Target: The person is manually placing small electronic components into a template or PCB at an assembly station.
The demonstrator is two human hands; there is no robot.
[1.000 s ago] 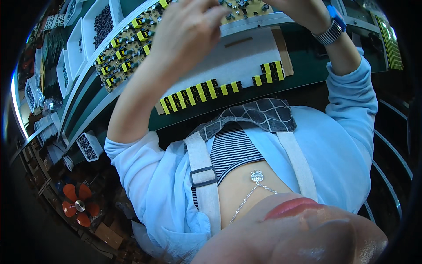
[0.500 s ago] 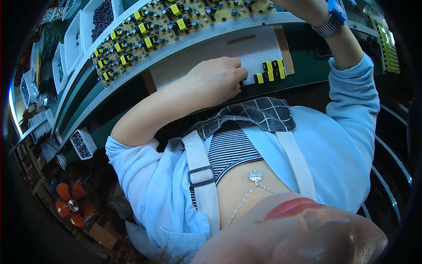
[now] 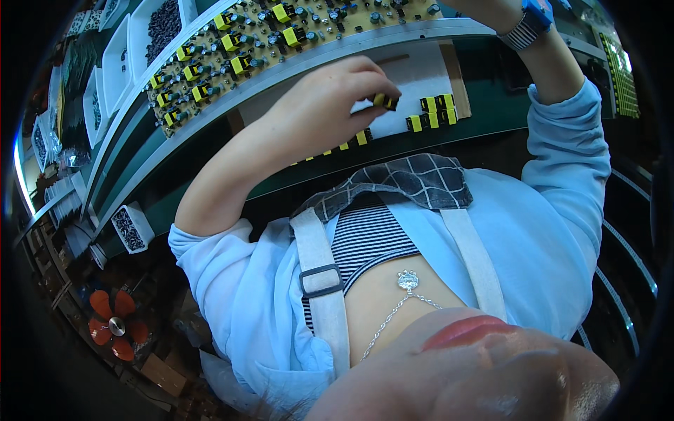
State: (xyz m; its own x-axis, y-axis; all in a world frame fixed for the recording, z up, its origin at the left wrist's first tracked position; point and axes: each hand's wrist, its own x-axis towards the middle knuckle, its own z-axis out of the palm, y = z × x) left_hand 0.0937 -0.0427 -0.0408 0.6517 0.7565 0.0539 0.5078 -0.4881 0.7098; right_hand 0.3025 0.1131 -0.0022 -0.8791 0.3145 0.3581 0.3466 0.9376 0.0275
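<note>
My left hand (image 3: 335, 98) is closed in a pinch on a small yellow-and-black transformer (image 3: 385, 102), raised above a white-lined tray (image 3: 419, 69). Several like transformers (image 3: 432, 114) stand grouped at the tray's right end. More of them (image 3: 362, 137) show partly below my left hand, which hides the rest of that row. Beyond the metal rail lies a circuit board panel (image 3: 337, 34), crowded with yellow transformers and round capacitors. My right hand (image 3: 489, 12) reaches over the board's right end; the upper edge of the picture cuts off its fingers.
A metal rail (image 3: 414, 31) runs between the tray and the boards. White bins (image 3: 121, 63) with dark small parts stand at the far left, and a smaller bin (image 3: 133, 230) sits nearer. An orange-bladed fan (image 3: 118, 326) is at lower left. Another board panel (image 3: 618, 77) lies far right.
My left hand has lifted up and away from the tray's near edge with a transformer in its fingers, uncovering part of the near row. My right arm has shifted slightly.
</note>
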